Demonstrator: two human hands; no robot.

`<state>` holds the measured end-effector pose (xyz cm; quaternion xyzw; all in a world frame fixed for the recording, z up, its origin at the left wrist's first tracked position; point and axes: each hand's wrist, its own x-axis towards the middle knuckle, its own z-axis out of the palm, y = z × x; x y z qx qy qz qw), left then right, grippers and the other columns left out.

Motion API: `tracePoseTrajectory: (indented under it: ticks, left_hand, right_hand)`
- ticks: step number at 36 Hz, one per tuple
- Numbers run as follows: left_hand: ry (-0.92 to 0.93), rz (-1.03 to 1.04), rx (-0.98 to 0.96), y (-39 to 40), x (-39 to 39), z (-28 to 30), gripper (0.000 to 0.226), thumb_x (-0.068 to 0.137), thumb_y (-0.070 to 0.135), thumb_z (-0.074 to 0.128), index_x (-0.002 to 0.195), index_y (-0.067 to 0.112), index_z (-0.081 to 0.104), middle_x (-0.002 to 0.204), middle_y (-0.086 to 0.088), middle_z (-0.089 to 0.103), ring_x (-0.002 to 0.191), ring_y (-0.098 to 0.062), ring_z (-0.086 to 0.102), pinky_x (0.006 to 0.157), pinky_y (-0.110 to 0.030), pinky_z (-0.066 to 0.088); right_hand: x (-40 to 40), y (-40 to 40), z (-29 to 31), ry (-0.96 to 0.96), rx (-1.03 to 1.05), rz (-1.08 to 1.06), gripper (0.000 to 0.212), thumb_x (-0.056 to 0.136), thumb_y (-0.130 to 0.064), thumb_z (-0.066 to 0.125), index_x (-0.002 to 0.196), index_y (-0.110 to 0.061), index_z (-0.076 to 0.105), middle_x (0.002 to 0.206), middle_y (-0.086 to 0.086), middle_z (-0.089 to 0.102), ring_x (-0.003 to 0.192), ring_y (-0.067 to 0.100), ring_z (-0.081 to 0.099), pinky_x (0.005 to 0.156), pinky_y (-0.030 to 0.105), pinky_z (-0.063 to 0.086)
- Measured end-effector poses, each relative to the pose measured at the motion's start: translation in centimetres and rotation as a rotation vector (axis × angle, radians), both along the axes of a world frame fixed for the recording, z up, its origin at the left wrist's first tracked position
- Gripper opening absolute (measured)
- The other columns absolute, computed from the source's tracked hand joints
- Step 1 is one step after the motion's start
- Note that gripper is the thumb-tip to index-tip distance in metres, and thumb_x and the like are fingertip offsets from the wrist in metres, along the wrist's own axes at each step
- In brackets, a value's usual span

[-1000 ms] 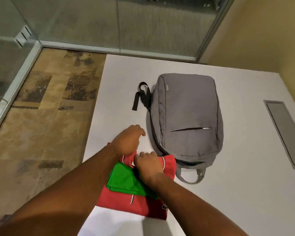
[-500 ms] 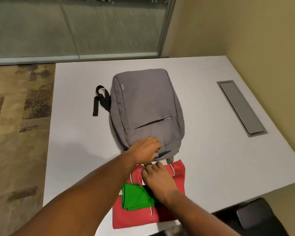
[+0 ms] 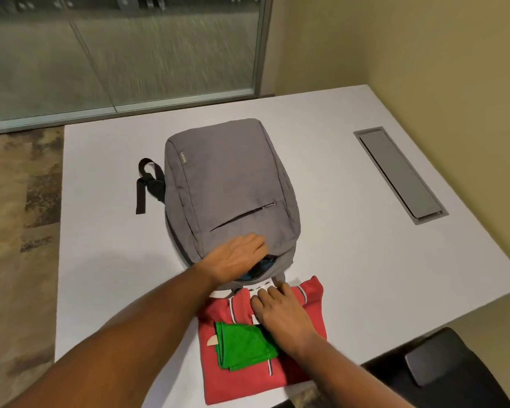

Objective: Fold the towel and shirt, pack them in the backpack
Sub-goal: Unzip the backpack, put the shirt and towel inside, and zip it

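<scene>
A grey backpack (image 3: 227, 184) lies flat on the white table (image 3: 351, 254), its top end towards me and its zipper mouth partly open, showing a blue lining. My left hand (image 3: 237, 257) rests on the backpack's near end at that opening, fingers curled on the flap. A folded red shirt (image 3: 248, 375) lies at the table's near edge with a folded green towel (image 3: 245, 346) on top. My right hand (image 3: 280, 313) lies flat on the shirt's collar end and the towel's right side, fingers together, pressing down.
A grey cable hatch (image 3: 398, 172) is set into the table at the right. A black chair (image 3: 436, 369) stands at the near right corner. Black straps (image 3: 146, 184) stick out left of the backpack. A glass wall runs behind; patterned carpet lies to the left.
My left hand has left the shirt and moved forward onto the backpack's open end. My right hand stays on the folded shirt and towel. The camera has turned left to right.
</scene>
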<state>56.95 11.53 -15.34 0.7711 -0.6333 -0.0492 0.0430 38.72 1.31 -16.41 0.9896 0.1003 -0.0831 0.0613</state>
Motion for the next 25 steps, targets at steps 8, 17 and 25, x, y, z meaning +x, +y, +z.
tracePoseTrajectory:
  ticks: [8,17,25]
  left_hand:
    - [-0.177,-0.322,0.051,0.3,0.9,-3.2,0.055,0.088,0.005,0.071,0.142,0.008,0.056,0.154,-0.011,0.047,0.142,-0.026,0.045,0.118,-0.037,0.039]
    - [-0.040,-0.249,0.264,0.1,1.1,-5.2,0.071,0.106,0.009,0.046,0.163,0.009,0.004,0.168,-0.006,-0.014,0.157,-0.020,-0.008,0.126,-0.035,-0.002]
    - [0.095,-0.212,0.375,0.0,1.3,-4.9,0.071,0.106,0.018,0.033,0.161,0.012,-0.012,0.165,-0.005,-0.027,0.154,-0.018,-0.021,0.129,-0.039,-0.001]
  right_hand:
    - [-0.1,-0.3,-0.2,0.036,0.004,-0.011,0.020,0.074,-0.010,0.072,0.088,-0.019,0.062,0.077,-0.001,0.057,0.071,0.021,0.057,0.092,0.043,0.053]
    - [-0.2,-0.5,-0.1,0.030,0.041,-0.020,0.016,0.080,-0.005,0.057,0.089,-0.019,0.057,0.077,-0.001,0.055,0.072,0.022,0.054,0.091,0.043,0.054]
    - [-0.1,-0.5,-0.7,0.014,0.025,-0.020,0.015,0.082,-0.006,0.063,0.090,-0.018,0.058,0.078,-0.001,0.055,0.073,0.022,0.054,0.098,0.044,0.032]
